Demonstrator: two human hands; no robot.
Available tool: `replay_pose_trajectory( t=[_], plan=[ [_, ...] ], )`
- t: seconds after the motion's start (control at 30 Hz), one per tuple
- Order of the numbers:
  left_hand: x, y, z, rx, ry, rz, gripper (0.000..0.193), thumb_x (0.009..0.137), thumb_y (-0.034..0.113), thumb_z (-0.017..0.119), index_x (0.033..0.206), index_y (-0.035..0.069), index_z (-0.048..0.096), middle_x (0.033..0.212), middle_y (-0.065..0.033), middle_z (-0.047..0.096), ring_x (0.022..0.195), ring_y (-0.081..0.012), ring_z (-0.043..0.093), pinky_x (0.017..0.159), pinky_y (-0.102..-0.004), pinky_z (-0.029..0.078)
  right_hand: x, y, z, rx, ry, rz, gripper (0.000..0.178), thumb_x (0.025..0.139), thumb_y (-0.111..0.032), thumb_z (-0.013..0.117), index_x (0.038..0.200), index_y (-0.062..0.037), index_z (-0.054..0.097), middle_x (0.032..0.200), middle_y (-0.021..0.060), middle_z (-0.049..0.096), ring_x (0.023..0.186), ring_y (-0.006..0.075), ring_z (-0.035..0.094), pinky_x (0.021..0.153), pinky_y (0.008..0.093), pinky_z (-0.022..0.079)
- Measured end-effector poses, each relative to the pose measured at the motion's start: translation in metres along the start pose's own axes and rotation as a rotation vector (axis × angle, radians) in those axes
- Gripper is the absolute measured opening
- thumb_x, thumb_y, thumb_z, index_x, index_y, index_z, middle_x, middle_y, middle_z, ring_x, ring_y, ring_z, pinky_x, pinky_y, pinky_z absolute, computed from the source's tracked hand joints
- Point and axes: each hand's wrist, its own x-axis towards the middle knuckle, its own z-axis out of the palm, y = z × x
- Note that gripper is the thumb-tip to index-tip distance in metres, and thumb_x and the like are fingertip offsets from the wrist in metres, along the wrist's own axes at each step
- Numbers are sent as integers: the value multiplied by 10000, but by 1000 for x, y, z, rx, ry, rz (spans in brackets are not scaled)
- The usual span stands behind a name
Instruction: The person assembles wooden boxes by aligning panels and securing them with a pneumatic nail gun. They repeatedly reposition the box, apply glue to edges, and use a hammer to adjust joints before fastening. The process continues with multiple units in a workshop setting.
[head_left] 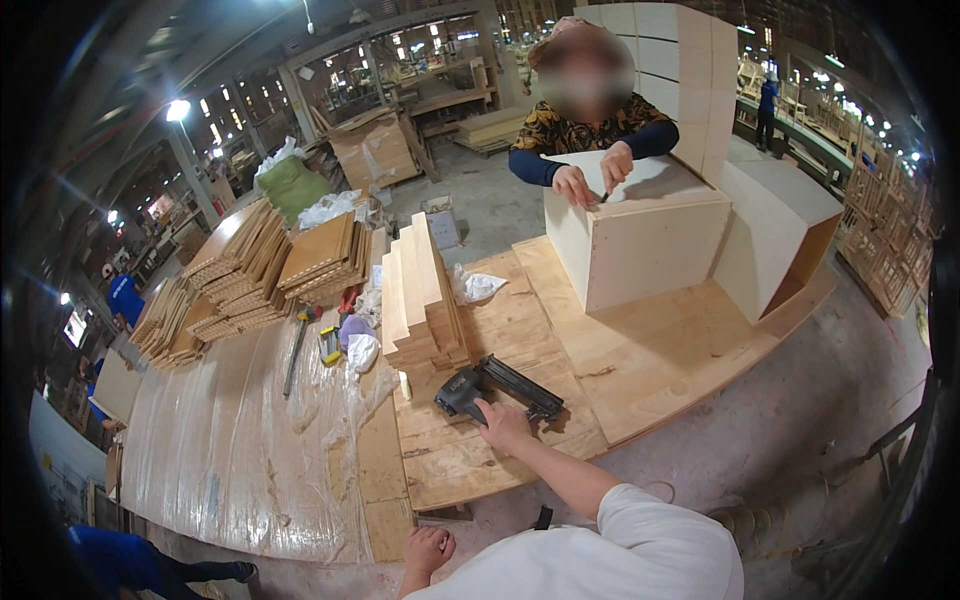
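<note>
A black nail gun (462, 392) lies on its side on the plywood tabletop (455, 465), its long magazine pointing right. My right hand (506, 430) reaches across the table edge, its fingers closed around the gun's handle. Close to my body at the near table edge, my left hand (428, 549) is curled into a loose fist, with nothing visible in it. Just beyond the gun stands a stack of pale wood strips (420, 300). Across the table, a co-worker's hands (595, 182) hold a small dark item at the top corner of a white box-shaped cabinet (650, 255).
Stacked wooden panels (235, 260) fill the far left of the table, beyond a plastic-wrapped surface (230, 450). A hammer (300, 340), a tape measure (330, 344) and crumpled plastic (478, 285) lie around the strips. Another white cabinet (770, 235) stands at the right.
</note>
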Motion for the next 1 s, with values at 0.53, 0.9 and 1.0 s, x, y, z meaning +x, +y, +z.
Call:
replay_pose_trajectory(
  t=[0.53, 0.9, 1.0],
  plan=[
    [2, 4, -7, -39, 18, 11, 113, 735, 209, 666, 665, 144, 607, 651, -23, 603, 661, -208, 605, 666, -347, 429, 0, 0, 1, -1, 13, -30, 578, 805, -278, 586, 1350, -134, 454, 973, 139, 617, 910, 303, 611, 795, 432, 462],
    [-56, 20, -6, -740, -73, -911, 283, 859, 300, 637, 906, 26, 690, 760, -95, 686, 597, -180, 628, 551, -304, 496, 2, -1, 0, -1, 9, -22, 567, 822, -285, 581, 1357, -165, 435, 1001, 160, 620, 883, 353, 624, 792, 459, 494],
    [-94, 12, 1, -1015, -100, -1203, 476, 865, 368, 644, 1123, -27, 582, 811, -126, 689, 589, -165, 616, 526, -289, 502, 4, -9, -1, 8, -48, -19, 581, 819, -291, 595, 1366, -179, 431, 1007, 168, 622, 894, 357, 627, 797, 466, 496]
  ],
)
